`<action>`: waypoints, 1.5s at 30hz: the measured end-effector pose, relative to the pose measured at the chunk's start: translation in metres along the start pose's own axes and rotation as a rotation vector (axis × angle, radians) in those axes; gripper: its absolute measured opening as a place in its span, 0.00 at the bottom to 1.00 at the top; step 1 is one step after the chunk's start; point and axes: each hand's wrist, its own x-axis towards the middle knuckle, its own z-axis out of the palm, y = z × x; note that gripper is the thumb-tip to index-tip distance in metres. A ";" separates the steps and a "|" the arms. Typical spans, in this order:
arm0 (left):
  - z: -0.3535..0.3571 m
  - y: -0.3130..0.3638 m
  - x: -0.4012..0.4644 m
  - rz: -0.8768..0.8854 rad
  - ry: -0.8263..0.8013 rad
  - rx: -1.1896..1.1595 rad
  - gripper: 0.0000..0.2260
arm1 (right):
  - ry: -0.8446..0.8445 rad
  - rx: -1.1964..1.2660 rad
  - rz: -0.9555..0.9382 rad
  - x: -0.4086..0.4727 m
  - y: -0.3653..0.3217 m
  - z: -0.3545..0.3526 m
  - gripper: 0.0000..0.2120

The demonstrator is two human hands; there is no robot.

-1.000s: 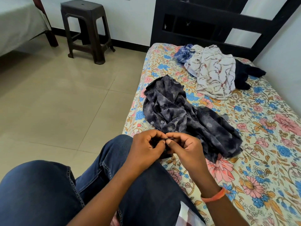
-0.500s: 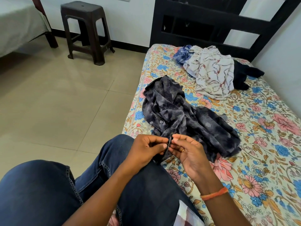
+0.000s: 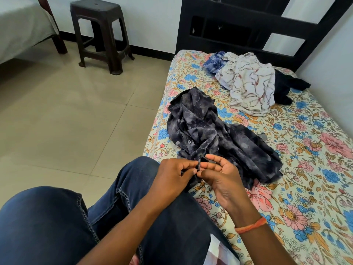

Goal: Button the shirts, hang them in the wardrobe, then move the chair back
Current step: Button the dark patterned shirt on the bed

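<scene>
Black garment [image 3: 286,88] half hidden behind white shirt [image 3: 250,83].

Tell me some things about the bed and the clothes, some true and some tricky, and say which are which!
1. Both hands pinch the dark patterned shirt at its near edge. True: the left hand and right hand meet there, fingers on the cloth.
2. The dark stool stands on the bed. False: it stands on the tiled floor, beside the wall.
3. A white shirt with reddish streaks lies near the headboard. True.
4. The bedsheet is plain white. False: it is covered in pink, blue and orange flowers.
5. The orange wristband is on the left wrist. False: it is on the right wrist.
</scene>
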 end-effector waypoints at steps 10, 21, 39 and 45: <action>-0.001 0.007 0.005 -0.423 0.013 -0.541 0.09 | -0.114 -0.181 -0.110 0.003 0.000 -0.005 0.27; 0.003 0.001 0.007 -0.242 0.101 -0.282 0.08 | -0.065 -0.315 -0.184 0.008 -0.005 -0.002 0.24; 0.006 -0.007 0.053 -0.121 0.087 -0.032 0.06 | 0.096 -1.549 -0.716 0.159 -0.089 0.083 0.35; -0.027 -0.018 0.100 -0.194 0.348 -0.024 0.07 | 0.002 -1.514 -0.636 0.179 -0.075 0.069 0.12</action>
